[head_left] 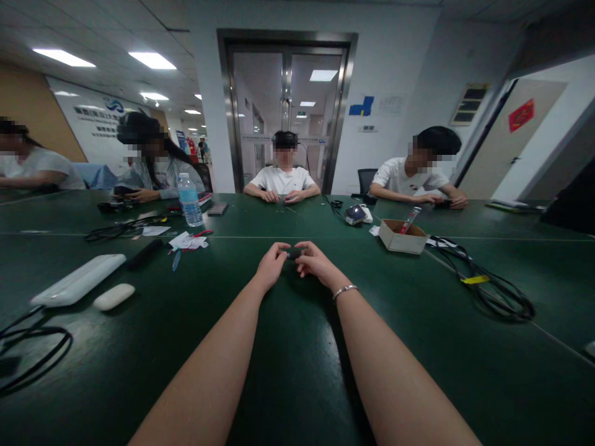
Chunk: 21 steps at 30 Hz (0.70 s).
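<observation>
Both my arms reach forward over the dark green table (pixel 297 334). Between my fingertips lies a small black cylinder-like object (pixel 294 254), held level just above or on the tabletop; its exact kind is too small to make out. My left hand (pixel 272 266) pinches its left end between thumb and fingers. The right end is in the fingers of my right hand (pixel 318 263), which are curled, with a silver bracelet (pixel 344 291) at that wrist. My fingers cover both ends of the object.
On the left are a white power bank-like box (pixel 81 279), a white mouse (pixel 114 297), a water bottle (pixel 189 201) and black cables (pixel 123 228). To the right, a cardboard box (pixel 402 238) stands near coiled cable (pixel 499 291). Several people sit around the table.
</observation>
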{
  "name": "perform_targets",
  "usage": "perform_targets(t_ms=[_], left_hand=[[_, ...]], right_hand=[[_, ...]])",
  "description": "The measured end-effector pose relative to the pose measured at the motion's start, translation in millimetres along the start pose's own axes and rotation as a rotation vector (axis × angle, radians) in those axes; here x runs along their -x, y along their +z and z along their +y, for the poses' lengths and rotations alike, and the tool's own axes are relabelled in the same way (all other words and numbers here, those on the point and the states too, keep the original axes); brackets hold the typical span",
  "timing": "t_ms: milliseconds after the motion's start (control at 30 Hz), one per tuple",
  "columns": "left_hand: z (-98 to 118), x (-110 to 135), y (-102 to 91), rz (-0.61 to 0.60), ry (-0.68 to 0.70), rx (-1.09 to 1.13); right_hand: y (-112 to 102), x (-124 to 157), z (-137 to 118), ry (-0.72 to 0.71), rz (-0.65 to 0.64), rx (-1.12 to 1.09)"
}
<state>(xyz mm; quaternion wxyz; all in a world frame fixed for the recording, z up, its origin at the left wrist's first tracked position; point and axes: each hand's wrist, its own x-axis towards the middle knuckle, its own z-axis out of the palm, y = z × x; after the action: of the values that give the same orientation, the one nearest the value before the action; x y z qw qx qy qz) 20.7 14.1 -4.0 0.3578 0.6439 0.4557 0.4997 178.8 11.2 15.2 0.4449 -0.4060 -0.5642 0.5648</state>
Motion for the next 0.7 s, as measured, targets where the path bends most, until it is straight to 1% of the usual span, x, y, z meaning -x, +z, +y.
perform_targets(t_ms=[100, 200, 300, 367, 533, 700], left_hand=[[-1.8, -0.7, 0.2, 0.002, 0.009, 0.014], [-4.0, -1.4, 0.3, -0.007, 0.023, 0.015], [-5.6, -1.7, 0.5, -0.019, 0.023, -0.013], [-5.6, -1.7, 0.5, -0.014, 0.019, -0.018], [-4.8, -1.2, 0.6, -0.014, 0.018, -0.007], [-4.5, 0.0, 0.6, -0.026, 0.022, -0.059]], right_hand=[[0.0, 0.8, -0.2, 0.009, 0.002, -0.037], [0.4, 0.6, 0.6, 0.044, -0.008, -0.004], [0.0, -0.5, 2.5, -0.020, 0.008, -0.006], [-0.7, -0.9, 3.3, -0.039, 0.005, -0.028], [-1.9, -1.8, 3.5, 0.017, 0.011, -0.016], [-4.4, -3.0, 6.0, -0.078, -0.034, -0.009]])
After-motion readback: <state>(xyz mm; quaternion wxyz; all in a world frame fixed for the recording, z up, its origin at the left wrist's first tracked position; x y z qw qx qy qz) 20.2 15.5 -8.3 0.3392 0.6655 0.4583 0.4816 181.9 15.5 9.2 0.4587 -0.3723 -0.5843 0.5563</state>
